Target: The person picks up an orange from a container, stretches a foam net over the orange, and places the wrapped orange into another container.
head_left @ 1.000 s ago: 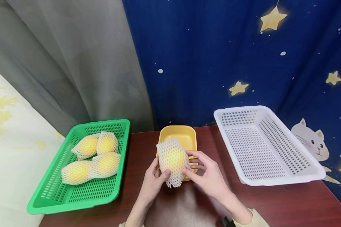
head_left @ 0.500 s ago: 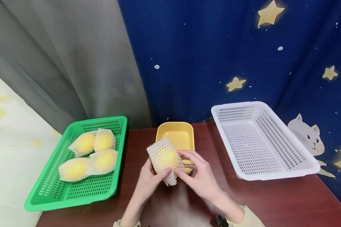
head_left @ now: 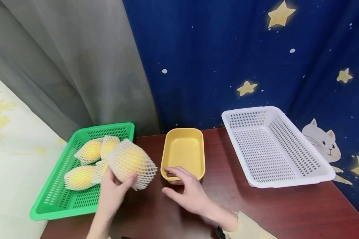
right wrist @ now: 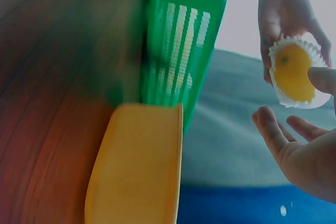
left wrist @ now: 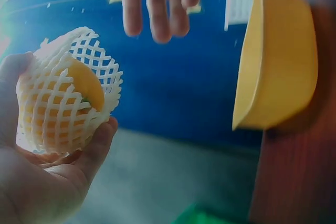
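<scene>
My left hand [head_left: 113, 192] grips a yellow mango [head_left: 134, 158] wrapped in a white foam net [head_left: 148, 171], held above the table beside the green basket's right rim. In the left wrist view, the mango's stem end [left wrist: 89, 85] shows through the net's open end. My right hand [head_left: 188, 196] hovers at the near edge of the yellow tray [head_left: 182, 156], fingers loosely bent and holding nothing. Several netted mangoes [head_left: 80, 177] lie in the green basket [head_left: 59, 212]; the held mango and left hand partly hide some of them.
A white perforated basket [head_left: 269, 156] stands on the right of the dark red table [head_left: 275, 212]. A grey curtain [head_left: 77, 66] and a blue star-patterned curtain [head_left: 203, 66] hang behind the table.
The left hand has carried the netted mango leftward from above the yellow tray toward the green basket. The right hand has let go of it and shifted slightly left and down.
</scene>
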A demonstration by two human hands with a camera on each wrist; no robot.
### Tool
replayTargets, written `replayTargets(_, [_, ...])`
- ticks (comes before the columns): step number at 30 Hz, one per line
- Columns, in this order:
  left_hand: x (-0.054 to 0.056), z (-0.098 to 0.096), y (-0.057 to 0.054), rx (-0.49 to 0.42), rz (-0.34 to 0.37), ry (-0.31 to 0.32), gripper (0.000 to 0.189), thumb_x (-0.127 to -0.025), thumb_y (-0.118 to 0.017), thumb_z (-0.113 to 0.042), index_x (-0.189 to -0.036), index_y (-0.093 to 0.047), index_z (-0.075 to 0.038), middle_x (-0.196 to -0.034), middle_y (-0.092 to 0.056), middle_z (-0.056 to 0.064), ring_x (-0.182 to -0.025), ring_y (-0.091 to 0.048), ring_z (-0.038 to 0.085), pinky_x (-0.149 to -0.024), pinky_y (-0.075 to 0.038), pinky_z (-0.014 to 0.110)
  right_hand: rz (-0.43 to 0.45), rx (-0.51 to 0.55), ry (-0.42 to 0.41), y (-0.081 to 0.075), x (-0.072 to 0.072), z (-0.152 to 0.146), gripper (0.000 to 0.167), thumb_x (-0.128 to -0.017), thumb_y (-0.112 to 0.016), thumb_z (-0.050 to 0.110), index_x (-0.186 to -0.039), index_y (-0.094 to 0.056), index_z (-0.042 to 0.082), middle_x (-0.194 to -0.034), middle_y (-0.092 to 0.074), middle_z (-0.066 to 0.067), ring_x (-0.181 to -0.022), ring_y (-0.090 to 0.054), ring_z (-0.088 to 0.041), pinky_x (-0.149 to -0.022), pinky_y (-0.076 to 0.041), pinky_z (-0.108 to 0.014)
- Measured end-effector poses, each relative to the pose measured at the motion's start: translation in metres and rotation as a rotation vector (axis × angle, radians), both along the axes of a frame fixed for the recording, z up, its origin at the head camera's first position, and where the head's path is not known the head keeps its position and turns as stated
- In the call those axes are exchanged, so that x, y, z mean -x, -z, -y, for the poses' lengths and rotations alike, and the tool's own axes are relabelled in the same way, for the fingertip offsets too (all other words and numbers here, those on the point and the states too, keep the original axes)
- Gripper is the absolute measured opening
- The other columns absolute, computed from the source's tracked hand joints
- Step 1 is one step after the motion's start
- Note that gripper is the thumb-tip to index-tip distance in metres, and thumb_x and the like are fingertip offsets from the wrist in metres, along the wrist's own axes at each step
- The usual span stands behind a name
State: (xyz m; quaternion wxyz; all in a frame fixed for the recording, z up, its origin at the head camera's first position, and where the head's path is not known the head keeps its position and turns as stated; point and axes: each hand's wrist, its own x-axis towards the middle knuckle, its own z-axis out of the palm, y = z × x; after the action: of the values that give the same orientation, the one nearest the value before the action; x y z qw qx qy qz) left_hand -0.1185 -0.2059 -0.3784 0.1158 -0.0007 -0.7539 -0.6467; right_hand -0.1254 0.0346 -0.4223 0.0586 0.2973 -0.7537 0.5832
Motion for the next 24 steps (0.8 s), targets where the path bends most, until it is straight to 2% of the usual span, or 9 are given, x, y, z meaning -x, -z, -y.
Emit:
replayTargets(4, [0.000,0.028,-0.007,0.016,0.012,-0.053,0.054,-0.093,-0.072,0.005,-0.132,-0.049,-0.023,-0.117,-0.066,-0.015,-0.105,-0.067,-0.006,-0.084,-0.057,0.010,0.063,-0.122,-0.058,-0.003,0.003,0.023,0.053,-0.099,-0.074,0.025,-0.148,-0.058,0.011,-0.137,-0.068,-0.007,-0.120,-0.071,-0.022,-0.099,-0.060,-0.024])
replayTargets(6, [0.001,0.042,-0.012,0.073,0.005,-0.071,0.055,-0.093,-0.073,0.003,-0.133,-0.049,-0.026,-0.118,-0.065,-0.016,-0.104,-0.067,-0.008,-0.083,-0.057,0.009,0.092,-0.195,-0.072,-0.003,0.005,0.038,0.055,-0.100,-0.072,0.030,-0.149,-0.057,0.013,-0.136,-0.068,-0.006,-0.119,-0.071,-0.017,-0.098,-0.058,-0.019])
replayTargets(10, [0.005,0.069,-0.024,0.253,-0.047,-0.103,0.059,-0.093,-0.074,0.001,-0.138,-0.049,-0.027,-0.118,-0.064,-0.023,-0.102,-0.066,-0.012,-0.080,-0.056,0.007,0.075,-0.341,-0.079,-0.003,0.009,0.075,0.058,-0.102,-0.068,0.038,-0.153,-0.053,0.014,-0.136,-0.067,-0.003,-0.119,-0.071,-0.012,-0.097,-0.054,-0.013])
replayTargets(13, [0.006,0.091,-0.030,0.396,-0.039,-0.117,0.062,-0.095,-0.075,-0.005,-0.146,-0.046,-0.028,-0.121,-0.060,-0.029,-0.102,-0.063,-0.016,-0.077,-0.055,0.006,0.077,-0.425,-0.072,-0.002,0.013,0.102,0.064,-0.103,-0.064,0.044,-0.157,-0.048,0.015,-0.144,-0.062,0.001,-0.127,-0.065,-0.008,-0.101,-0.053,-0.015])
replayTargets(16, [0.005,0.111,-0.029,0.491,0.024,-0.104,0.067,-0.097,-0.075,-0.015,-0.152,-0.040,-0.029,-0.120,-0.055,-0.034,-0.101,-0.059,-0.020,-0.074,-0.054,0.007,0.142,-0.482,-0.060,0.000,0.017,0.122,0.071,-0.102,-0.063,0.051,-0.160,-0.042,0.017,-0.153,-0.054,0.004,-0.135,-0.059,-0.006,-0.107,-0.052,-0.020])
replayTargets(19, [0.004,0.127,-0.024,0.556,0.084,-0.089,0.067,-0.097,-0.076,-0.022,-0.152,-0.039,-0.029,-0.116,-0.052,-0.038,-0.098,-0.056,-0.023,-0.071,-0.053,0.008,0.211,-0.491,-0.046,0.004,0.020,0.135,0.075,-0.101,-0.063,0.053,-0.162,-0.038,0.017,-0.158,-0.048,0.004,-0.141,-0.055,-0.007,-0.110,-0.052,-0.023])
replayTargets(24, [0.007,0.147,-0.020,0.646,0.129,-0.042,0.069,-0.096,-0.077,-0.028,-0.151,-0.038,-0.013,-0.109,-0.052,-0.039,-0.092,-0.057,-0.020,-0.068,-0.054,0.013,0.230,-0.452,0.004,0.008,0.023,0.148,0.079,-0.099,-0.069,0.049,-0.163,-0.037,0.016,-0.164,-0.041,0.001,-0.145,-0.052,-0.012,-0.110,-0.052,-0.025])
